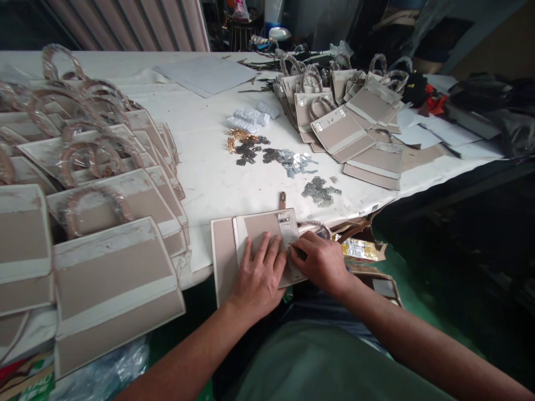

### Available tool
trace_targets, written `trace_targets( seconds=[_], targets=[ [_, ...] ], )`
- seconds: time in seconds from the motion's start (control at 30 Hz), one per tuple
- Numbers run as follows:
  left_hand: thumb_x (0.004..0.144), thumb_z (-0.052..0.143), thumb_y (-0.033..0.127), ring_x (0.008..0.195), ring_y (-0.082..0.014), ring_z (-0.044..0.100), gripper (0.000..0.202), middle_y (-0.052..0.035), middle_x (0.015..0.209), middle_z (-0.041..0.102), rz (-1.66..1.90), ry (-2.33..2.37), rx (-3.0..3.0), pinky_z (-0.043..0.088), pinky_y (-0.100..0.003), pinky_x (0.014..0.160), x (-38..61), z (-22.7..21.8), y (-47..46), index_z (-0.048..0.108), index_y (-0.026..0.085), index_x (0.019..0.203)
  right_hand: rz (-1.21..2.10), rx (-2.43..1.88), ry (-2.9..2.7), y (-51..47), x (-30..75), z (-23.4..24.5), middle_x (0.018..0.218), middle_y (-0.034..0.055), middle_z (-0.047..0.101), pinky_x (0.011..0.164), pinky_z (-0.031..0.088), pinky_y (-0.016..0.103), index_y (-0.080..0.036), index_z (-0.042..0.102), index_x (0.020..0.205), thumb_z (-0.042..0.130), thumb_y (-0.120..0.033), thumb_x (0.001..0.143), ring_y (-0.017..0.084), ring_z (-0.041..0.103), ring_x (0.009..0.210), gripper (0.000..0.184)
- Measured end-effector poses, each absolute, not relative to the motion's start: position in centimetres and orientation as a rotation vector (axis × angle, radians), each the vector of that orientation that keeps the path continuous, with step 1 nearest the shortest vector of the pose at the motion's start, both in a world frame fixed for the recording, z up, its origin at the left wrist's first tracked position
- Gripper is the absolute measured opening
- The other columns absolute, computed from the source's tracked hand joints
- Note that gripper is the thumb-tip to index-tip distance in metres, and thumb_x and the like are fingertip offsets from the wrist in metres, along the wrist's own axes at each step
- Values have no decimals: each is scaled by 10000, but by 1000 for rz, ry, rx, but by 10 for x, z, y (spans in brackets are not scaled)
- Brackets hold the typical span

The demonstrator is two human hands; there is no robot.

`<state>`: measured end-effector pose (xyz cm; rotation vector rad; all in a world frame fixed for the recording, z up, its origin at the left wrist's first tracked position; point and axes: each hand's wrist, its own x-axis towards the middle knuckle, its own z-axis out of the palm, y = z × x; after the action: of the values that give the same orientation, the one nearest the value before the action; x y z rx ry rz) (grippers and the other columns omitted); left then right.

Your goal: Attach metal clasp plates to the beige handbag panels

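A beige handbag panel (224,245) with pale strips lies in front of me at the table's edge. My left hand (259,273) rests flat on it, fingers spread. My right hand (321,259) is closed in a pinch over the panel's right part; whatever is between the fingertips is too small to make out. A small slotted metal plate (284,220) sits near the panel's top corner. Just beyond that corner lies a small gold-brown metal fitting (283,200). A plastic-wrapped handle (318,227) curves out past the panel, partly hidden behind my right hand.
Stacked bag panels (121,267) with wrapped handles fill the left side. More panels (343,133) are heaped at the back right. Piles of silver plates (321,192), dark plates (247,150) and gold fittings (238,135) lie mid-table. An opened carton (376,275) stands below the edge.
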<state>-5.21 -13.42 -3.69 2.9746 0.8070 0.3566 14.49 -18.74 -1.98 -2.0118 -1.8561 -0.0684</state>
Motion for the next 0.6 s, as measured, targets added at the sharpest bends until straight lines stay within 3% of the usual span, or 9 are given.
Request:
trace_targets(
  seconds=[0.2,0.6],
  targets=[
    [945,643,524,1602,-405,305,694,-167,1679,451,341,804,2997,235,-695,1287,-51,-35,-136,575,150,1526,-216,-1987,-1744,-189,137,-29,747,19,676,595,305,289,-194,688,698,651,-254,950,118,594,634,262],
    [921,674,491,1597,-410,312,677,-156,1676,462,329,834,2985,234,-694,1293,-49,-33,-137,595,158,1504,-174,-1996,-1567,-187,132,-45,772,13,690,601,344,276,-202,673,737,649,-222,892,132,589,623,157]
  ],
)
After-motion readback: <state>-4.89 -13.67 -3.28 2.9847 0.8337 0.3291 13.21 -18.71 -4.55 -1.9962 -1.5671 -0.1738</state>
